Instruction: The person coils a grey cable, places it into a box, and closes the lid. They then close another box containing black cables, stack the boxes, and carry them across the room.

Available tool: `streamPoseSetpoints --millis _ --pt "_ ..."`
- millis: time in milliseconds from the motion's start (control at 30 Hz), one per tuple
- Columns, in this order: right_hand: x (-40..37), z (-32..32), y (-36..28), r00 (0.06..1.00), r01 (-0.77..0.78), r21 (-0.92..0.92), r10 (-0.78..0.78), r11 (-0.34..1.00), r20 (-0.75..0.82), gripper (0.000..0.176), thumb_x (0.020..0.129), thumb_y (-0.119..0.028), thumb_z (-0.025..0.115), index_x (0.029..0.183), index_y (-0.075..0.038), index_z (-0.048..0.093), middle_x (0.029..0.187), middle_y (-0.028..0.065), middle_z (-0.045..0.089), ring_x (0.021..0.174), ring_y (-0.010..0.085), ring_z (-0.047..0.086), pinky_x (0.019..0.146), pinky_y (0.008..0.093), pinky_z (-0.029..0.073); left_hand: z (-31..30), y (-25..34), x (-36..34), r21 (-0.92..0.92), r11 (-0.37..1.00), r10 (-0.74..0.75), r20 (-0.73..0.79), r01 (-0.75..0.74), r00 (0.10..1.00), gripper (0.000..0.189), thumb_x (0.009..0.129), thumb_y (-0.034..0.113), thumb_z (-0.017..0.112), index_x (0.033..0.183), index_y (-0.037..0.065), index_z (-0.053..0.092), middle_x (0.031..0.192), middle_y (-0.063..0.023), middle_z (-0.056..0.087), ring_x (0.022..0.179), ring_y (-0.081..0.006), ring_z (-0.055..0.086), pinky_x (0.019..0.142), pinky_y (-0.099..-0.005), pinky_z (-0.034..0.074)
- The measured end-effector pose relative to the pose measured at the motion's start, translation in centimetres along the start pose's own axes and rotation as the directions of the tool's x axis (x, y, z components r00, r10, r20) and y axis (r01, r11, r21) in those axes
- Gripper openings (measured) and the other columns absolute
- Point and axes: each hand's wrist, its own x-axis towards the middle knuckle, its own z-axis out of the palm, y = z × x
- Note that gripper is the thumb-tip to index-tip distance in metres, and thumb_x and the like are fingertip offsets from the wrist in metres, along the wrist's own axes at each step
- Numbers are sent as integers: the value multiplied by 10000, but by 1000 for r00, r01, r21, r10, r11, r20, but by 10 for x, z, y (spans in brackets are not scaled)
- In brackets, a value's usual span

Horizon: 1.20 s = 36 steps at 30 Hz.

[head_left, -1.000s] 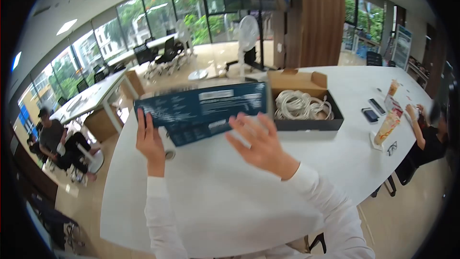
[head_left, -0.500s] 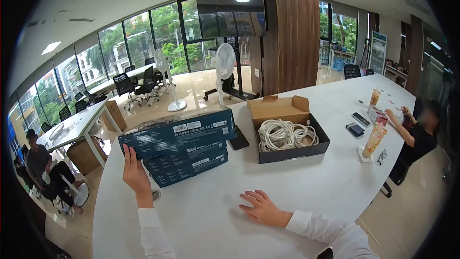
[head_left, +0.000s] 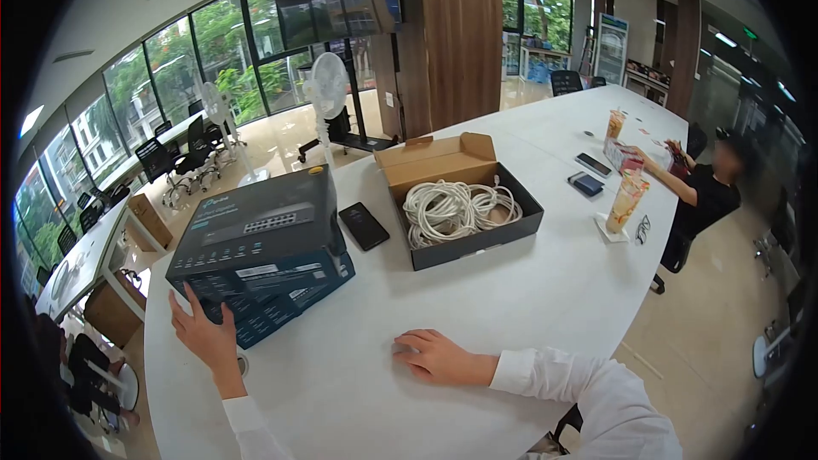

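Observation:
A stack of dark blue network switch boxes [head_left: 256, 221] stands on the left of the white table [head_left: 366, 307]. The top one shows a printed picture of a switch with rows of ports. My left hand [head_left: 207, 336] is at the near left corner of the stack, its fingers spread and fingertips against the top box's lower edge. On the tabletop to the right rests my right hand [head_left: 445, 358], palm down with fingers loosely extended and nothing visible in it. Beyond it lies an open cardboard box [head_left: 477, 243] holding coiled white cables [head_left: 452, 211].
A black phone [head_left: 364, 226] lies between the stack and the cable box. Farther right are another phone [head_left: 593, 164], a dark wallet [head_left: 585, 184], an iced drink cup [head_left: 626, 200] and glasses [head_left: 642, 230]. A person [head_left: 711, 183] sits at the right edge.
The view has swung to the right. The top box now shows its broad printed face, and my left hand is lower at its corner. My right hand's fingers have drawn closer together.

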Motion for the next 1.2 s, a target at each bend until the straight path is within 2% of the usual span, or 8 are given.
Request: streamPoseSetpoints --millis 33,167,267,300,433,633,767,1200 --pt "-1 0 0 1000 0 8 0 1000 5 332 829 -107 645 1157 -63 652 1309 142 545 1235 321 508 1011 428 432 -11 10 2 -111 994 10 65 -3 998 1042 696 295 849 1553 125 281 1633 -205 86 1458 -403 236 1137 -534 286" --pt "-1 5 2 1000 -2 11 2 1000 14 284 841 -120 641 1110 -30 642 1254 146 554 1211 310 507 1006 425 424 -29 43 9 -175 924 325 -111 -341 939 1053 755 438 796 1565 89 221 1633 -209 96 1501 -398 138 1192 -552 121" --pt "-3 4 0 1000 -3 6 2 1000 21 288 844 -127 643 1115 -31 640 1229 137 557 1199 299 508 1010 416 419 -14 67 1 -177 907 385 -14 -381 923 1012 798 498 741 1565 88 221 1629 -205 127 1508 -383 129 1189 -561 124" --pt "-4 4 -1 1000 -1 5 1 1000 20 289 844 -128 645 1115 -30 639 1228 135 558 1198 295 508 1011 413 418 -4 75 -2 -256 892 352 -122 -372 928 949 828 566 684 1549 106 273 1608 -173 224 1499 -353 185 1180 -558 145" --pt "-7 9 2 1000 22 11 -22 1000 1 292 841 -135 654 1110 -24 635 1227 127 557 1197 283 503 1009 403 416 -2 80 -1 -77 948 298 -112 -308 948 920 781 656 679 1503 173 375 1543 -109 359 1451 -299 308 1109 -548 247" --pt "-4 3 11 999 -28 155 35 988 -37 240 812 -103 658 1045 -46 668 1200 130 586 1175 303 523 971 417 434 4 107 -8 54 988 149 -90 -144 985 899 764 642 717 1503 258 377 1495 -110 381 1412 -296 340 988 -586 324" --pt "-4 -1 27 985 -41 105 58 994 -162 220 795 -72 657 1013 -58 681 1188 128 614 1130 312 554 938 435 454 12 116 0 76 993 99 -59 -95 993 928 737 657 735 1508 293 368 1473 -109 376 1398 -303 329 962 -599 330" --pt "3 0 19 989 -91 58 97 994 -115 196 797 -51 657 991 -58 678 1212 115 594 1168 302 533 953 428 448 30 136 9 34 998 49 -68 -47 996 900 770 593 744 1520 304 340 1460 -164 335 1406 -329 267 962 -589 313"
